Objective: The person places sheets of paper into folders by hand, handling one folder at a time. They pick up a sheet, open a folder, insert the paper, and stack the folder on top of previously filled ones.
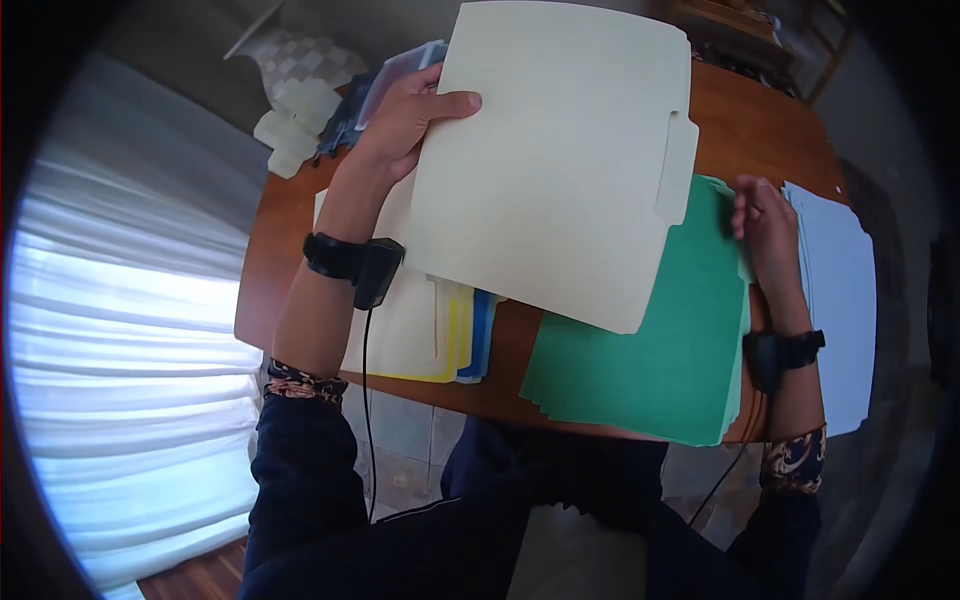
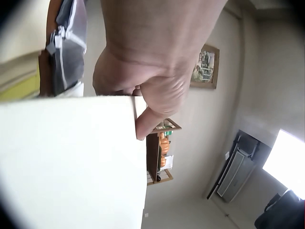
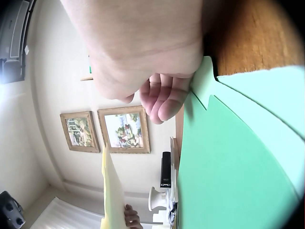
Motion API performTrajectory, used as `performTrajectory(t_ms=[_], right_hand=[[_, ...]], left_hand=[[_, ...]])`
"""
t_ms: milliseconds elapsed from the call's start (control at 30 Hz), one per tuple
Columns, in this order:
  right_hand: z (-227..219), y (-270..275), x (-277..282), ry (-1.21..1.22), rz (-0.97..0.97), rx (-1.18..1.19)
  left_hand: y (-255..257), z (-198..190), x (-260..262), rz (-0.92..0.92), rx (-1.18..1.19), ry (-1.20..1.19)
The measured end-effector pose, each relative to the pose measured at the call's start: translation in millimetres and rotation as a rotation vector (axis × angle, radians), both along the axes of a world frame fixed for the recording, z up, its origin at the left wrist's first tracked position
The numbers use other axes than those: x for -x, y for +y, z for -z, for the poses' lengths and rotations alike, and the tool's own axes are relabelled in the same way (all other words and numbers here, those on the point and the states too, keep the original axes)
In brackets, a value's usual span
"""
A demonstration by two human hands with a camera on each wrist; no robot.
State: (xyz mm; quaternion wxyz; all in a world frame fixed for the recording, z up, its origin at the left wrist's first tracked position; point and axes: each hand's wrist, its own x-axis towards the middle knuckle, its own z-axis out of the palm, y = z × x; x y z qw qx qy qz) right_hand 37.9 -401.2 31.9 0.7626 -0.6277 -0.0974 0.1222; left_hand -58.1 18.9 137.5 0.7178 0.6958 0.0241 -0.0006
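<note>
My left hand (image 1: 405, 115) grips a cream file folder (image 1: 550, 170) by its left edge, thumb across the front face. The folder is raised over the table and tilted, its tab on the right side. In the left wrist view, the thumb (image 2: 148, 123) lies over the folder's edge. Below and to the right, a stack of green folders (image 1: 640, 350) lies partly covered by the cream one. My right hand (image 1: 768, 225) hovers at the green stack's upper right corner, fingers loosely bent with nothing in them. The right wrist view has its fingertips (image 3: 167, 109) beside a green tab.
Cream folders (image 1: 385, 330) lie at the left under my forearm, with yellow (image 1: 457, 330) and blue (image 1: 481, 340) edges showing. A stack of pale sheets (image 1: 838, 300) is at the right. A zip pouch (image 1: 395, 85) and a checkered vase (image 1: 300, 62) stand at the far left of the wooden table (image 1: 275, 250).
</note>
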Motion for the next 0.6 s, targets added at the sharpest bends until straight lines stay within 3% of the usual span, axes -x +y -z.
performTrajectory(t_ms=[200, 367, 600], right_hand=[[-3, 2, 2, -0.005, -0.005, 0.038], [-4, 4, 2, -0.009, 0.02, 0.096], [0, 6, 1, -0.012, 0.028, 0.158]], left_hand=[[101, -8, 93, -0.302, -0.013, 0.154], [155, 17, 183, -0.421, -0.018, 0.264], [153, 34, 215, -0.495, -0.084, 0.422]])
